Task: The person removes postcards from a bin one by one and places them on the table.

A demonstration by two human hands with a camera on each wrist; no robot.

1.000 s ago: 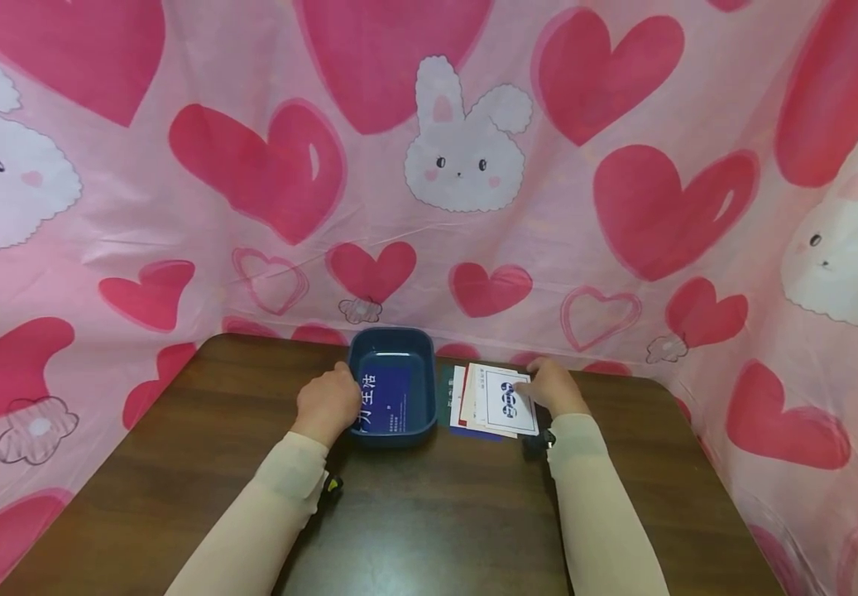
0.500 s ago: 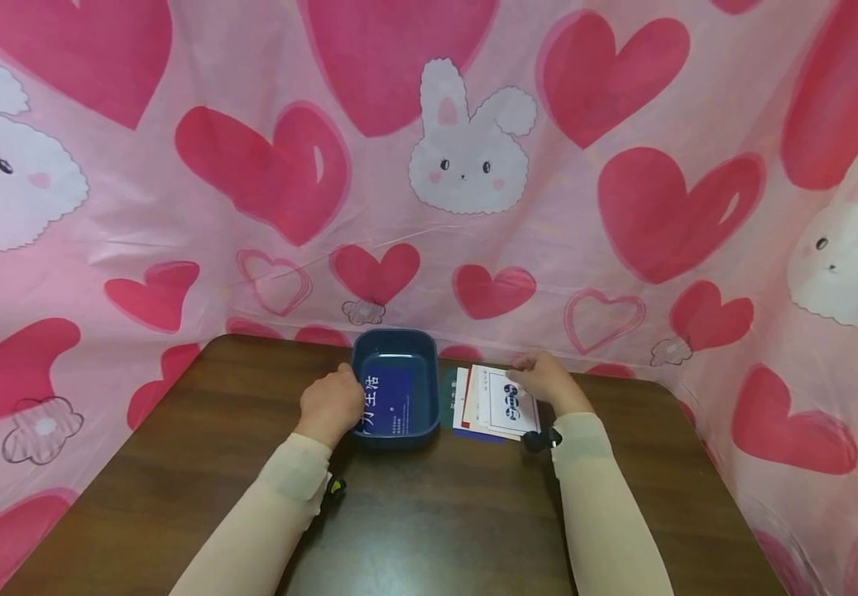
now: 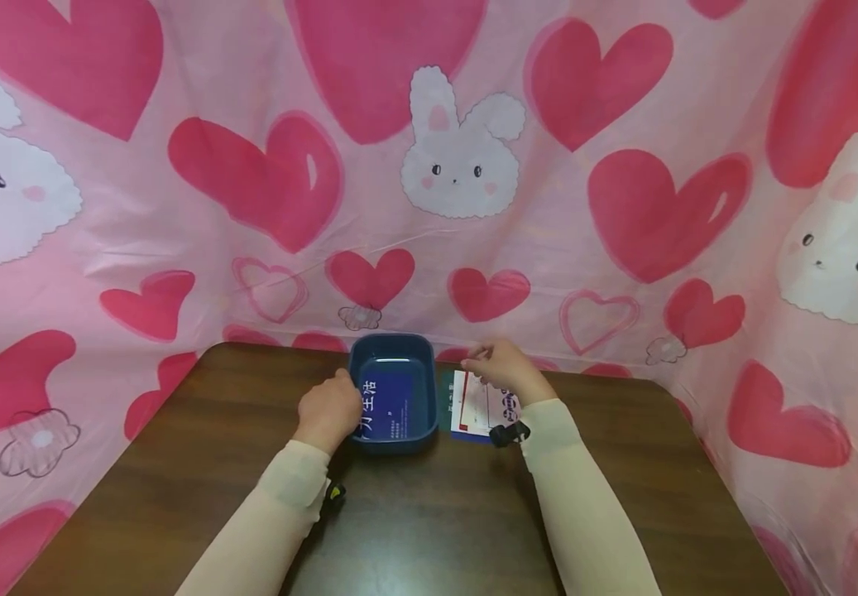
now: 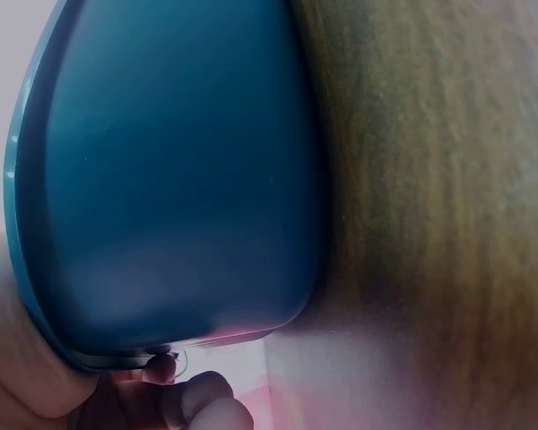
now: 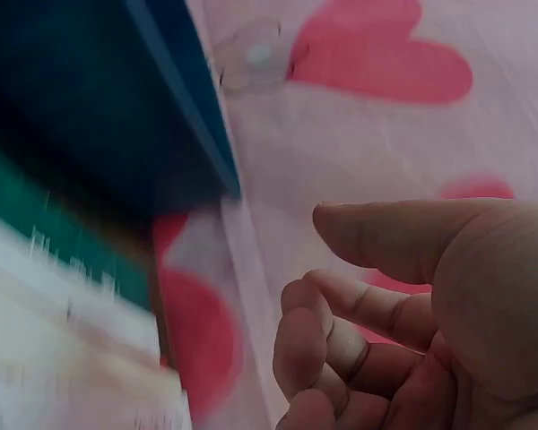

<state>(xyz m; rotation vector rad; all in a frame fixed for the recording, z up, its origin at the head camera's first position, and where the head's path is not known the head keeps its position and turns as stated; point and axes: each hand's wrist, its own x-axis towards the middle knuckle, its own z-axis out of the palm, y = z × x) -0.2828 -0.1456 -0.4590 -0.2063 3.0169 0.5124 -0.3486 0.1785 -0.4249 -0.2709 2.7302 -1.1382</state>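
My left hand (image 3: 328, 409) grips the left rim of a dark blue plastic box (image 3: 393, 444). Its fingers (image 4: 206, 394) curl at the box's edge in the left wrist view. Inside the box lies a blue card (image 3: 391, 406) with white characters. My right hand (image 3: 509, 369) is over the far side of a fanned stack of cards (image 3: 472, 407), to the right of the box. In the right wrist view its thumb (image 5: 386, 237) and curled fingers stand apart, with nothing seen between them. White, red-edged, green and blue cards show in the stack, partly hidden by the hand.
Everything stands on a brown wooden table (image 3: 429, 521). A pink cloth (image 3: 466, 240) printed with hearts and rabbits hangs behind it and along both sides. The box stands near the table's far edge.
My right hand has moved left and slightly up across the cards, towards the box. The left hand stays on the box's rim. The head view has shifted slightly.
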